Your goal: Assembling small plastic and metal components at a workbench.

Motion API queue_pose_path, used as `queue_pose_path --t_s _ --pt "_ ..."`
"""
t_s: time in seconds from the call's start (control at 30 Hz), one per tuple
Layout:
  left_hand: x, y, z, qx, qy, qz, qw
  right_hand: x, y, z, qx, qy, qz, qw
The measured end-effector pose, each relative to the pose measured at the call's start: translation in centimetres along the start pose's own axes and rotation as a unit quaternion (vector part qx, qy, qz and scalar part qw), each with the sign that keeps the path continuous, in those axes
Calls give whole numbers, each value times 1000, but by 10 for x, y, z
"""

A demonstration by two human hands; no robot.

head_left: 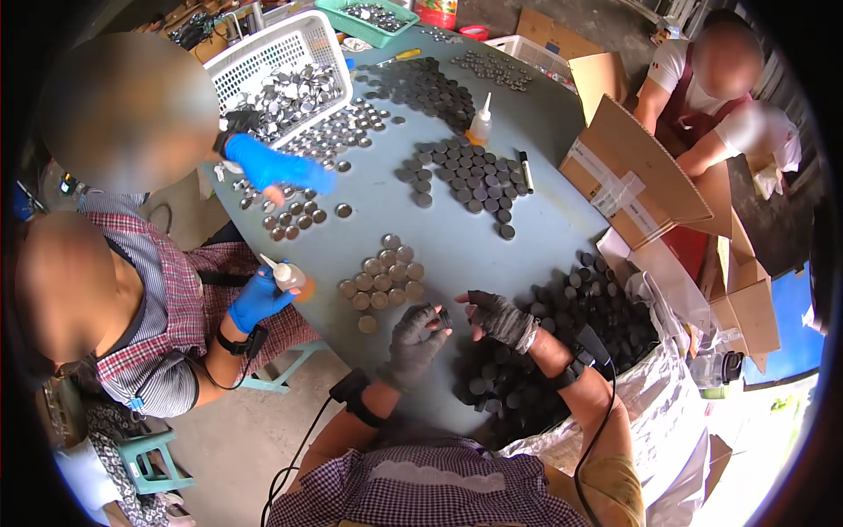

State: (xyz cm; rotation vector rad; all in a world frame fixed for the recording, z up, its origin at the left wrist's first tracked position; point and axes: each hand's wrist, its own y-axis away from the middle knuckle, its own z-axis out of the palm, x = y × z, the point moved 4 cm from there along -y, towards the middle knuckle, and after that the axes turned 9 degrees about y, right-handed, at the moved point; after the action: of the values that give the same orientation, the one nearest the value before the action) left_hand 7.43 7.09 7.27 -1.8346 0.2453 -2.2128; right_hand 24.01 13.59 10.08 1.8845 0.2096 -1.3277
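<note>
Nearest, below the forearms, is the wearer's checked garment (351,487). Just beyond it, the gloved left hand (416,341) is bent inward, its thumb and fingers closed in a pinch on a small dark cap (445,318), held over the table (527,250) between the two hands. The gloved right hand (502,320) is close by on the other side of that cap, its fingers pointing toward it and partly curled, the foremost fingertips apart; I cannot tell whether the palm or the lower fingers enclose anything. Under and around the right forearm spreads a heap of black caps (500,376).

Past the left hand lies a group of silvery discs (382,274). To the left, a co-worker's blue-gloved hand (255,303) grips a squeeze bottle (288,276). Farther up stand rows of dark discs (474,180), with a marker (526,172) beside them and a second bottle (480,125) behind. Farthest are a white basket (338,53) of metal pieces and a green basket (399,28).
</note>
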Motion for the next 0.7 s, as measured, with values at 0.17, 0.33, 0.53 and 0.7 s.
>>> queue_pose_path --t_s 0.17,0.33,0.53,0.7 --pt "-9 2 -1 14 47 -4 999 1 -12 1 50 37 -65 996" --pt "-11 3 -5 21 21 16 999 -14 -25 19 -69 132 -142 979" --pt "1 12 -16 100 -34 16 994 -28 -50 31 77 256 -85 960" --pt "17 34 -22 57 -156 -1 986 -46 -74 38 158 446 -191 860"
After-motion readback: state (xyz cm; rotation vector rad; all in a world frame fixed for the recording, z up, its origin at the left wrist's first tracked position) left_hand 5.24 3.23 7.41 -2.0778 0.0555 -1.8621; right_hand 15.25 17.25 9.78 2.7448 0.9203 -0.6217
